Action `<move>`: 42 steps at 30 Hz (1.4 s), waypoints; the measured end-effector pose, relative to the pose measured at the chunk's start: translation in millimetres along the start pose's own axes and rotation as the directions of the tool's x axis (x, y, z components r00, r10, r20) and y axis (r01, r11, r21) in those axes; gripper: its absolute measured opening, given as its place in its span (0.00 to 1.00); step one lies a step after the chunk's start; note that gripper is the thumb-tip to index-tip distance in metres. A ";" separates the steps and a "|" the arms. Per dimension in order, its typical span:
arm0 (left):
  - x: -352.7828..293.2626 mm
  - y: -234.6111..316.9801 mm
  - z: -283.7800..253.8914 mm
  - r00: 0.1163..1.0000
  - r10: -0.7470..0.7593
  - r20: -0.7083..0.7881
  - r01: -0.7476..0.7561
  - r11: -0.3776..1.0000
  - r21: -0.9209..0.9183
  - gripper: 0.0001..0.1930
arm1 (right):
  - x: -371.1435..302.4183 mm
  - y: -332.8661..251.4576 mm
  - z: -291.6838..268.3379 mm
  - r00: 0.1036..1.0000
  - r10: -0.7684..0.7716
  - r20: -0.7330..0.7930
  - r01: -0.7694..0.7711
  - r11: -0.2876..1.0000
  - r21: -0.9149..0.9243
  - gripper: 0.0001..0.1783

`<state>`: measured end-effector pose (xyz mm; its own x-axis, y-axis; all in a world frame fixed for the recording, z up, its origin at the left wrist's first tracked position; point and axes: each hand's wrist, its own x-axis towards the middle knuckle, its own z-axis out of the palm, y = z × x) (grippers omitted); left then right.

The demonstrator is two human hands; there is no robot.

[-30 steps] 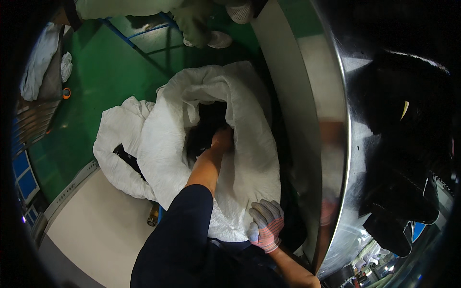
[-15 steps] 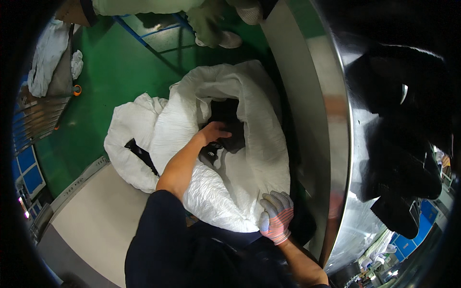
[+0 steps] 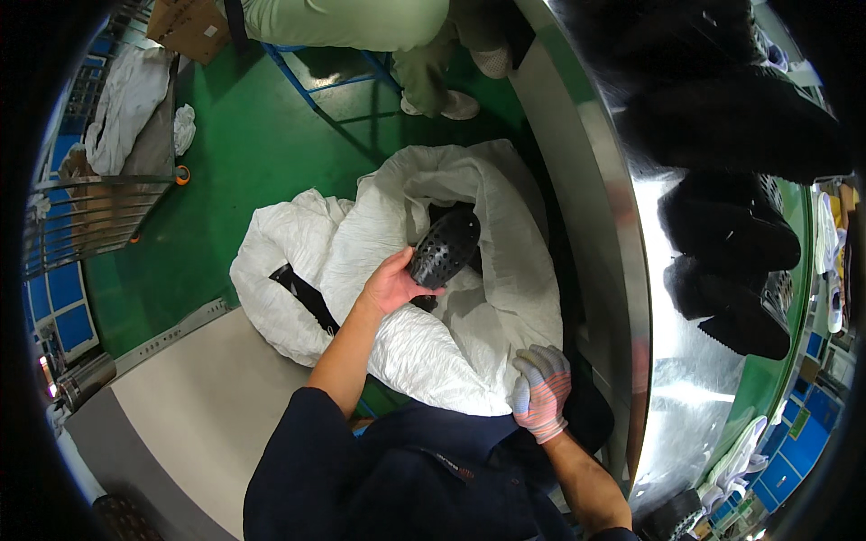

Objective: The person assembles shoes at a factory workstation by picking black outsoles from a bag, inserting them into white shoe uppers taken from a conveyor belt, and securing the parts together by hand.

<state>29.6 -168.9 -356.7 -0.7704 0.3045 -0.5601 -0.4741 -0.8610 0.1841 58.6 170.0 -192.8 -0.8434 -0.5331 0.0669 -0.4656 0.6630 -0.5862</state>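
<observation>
A black clog [image 3: 445, 249] with a holed upper is in my bare left hand [image 3: 394, 281], lifted over the mouth of a large white woven sack [image 3: 410, 352]. My thumb and fingers close round one end of it. On my right, my right hand [image 3: 543, 392], in a grey and pink striped glove, grips the sack's near rim and holds it against me. More dark things lie inside the sack, mostly hidden by the clog and my hand.
A second white sack [image 3: 271, 243] with something black inside stands to the left. Several black clogs [image 3: 735, 221] lie on the metal table [image 3: 681, 361] at the right. A wire cart [image 3: 99, 207] is at far left. A person [image 3: 352, 22] sits on a blue-framed seat ahead.
My left hand has come up out of the sack with the black clog in it. My right hand keeps its grip on the rim. The whole view has shifted a little.
</observation>
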 end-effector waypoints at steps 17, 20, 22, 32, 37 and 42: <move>77.4 -50.4 -87.4 0.831 0.431 -0.351 0.554 -0.589 0.588 0.09 | 5.8 2.1 -5.2 0.999 0.016 0.029 -0.017 0.999 0.029 0.16; 115.3 -41.7 -60.5 0.880 0.427 0.206 0.213 -0.743 0.634 0.07 | 5.7 0.8 -3.8 0.999 0.024 0.031 -0.025 0.999 0.032 0.15; 142.5 -33.2 -59.2 0.850 0.396 0.349 0.140 -0.807 0.573 0.10 | 4.6 0.8 -2.5 0.999 0.035 0.037 -0.036 0.999 0.028 0.14; 137.1 -16.3 -69.3 0.867 0.431 0.251 0.168 -0.726 0.667 0.09 | 9.6 0.0 -5.4 0.997 0.049 0.056 -0.051 0.998 0.037 0.15; 25.4 19.1 58.0 0.599 0.643 0.478 -0.122 -0.516 0.848 0.13 | 10.2 -4.2 -8.2 0.994 0.069 0.081 -0.069 0.998 -0.002 0.14; -64.2 24.1 137.6 0.659 0.746 0.090 -0.126 -0.008 0.992 0.15 | 33.5 -33.7 -13.1 0.871 0.446 0.205 -0.486 0.840 0.240 0.31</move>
<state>9.0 -153.1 -205.2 -0.9004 -0.4050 -0.1591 -0.3214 0.3727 0.8705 42.6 136.8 -160.2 -0.8874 -0.2769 -0.3686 0.0833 0.6901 -0.7189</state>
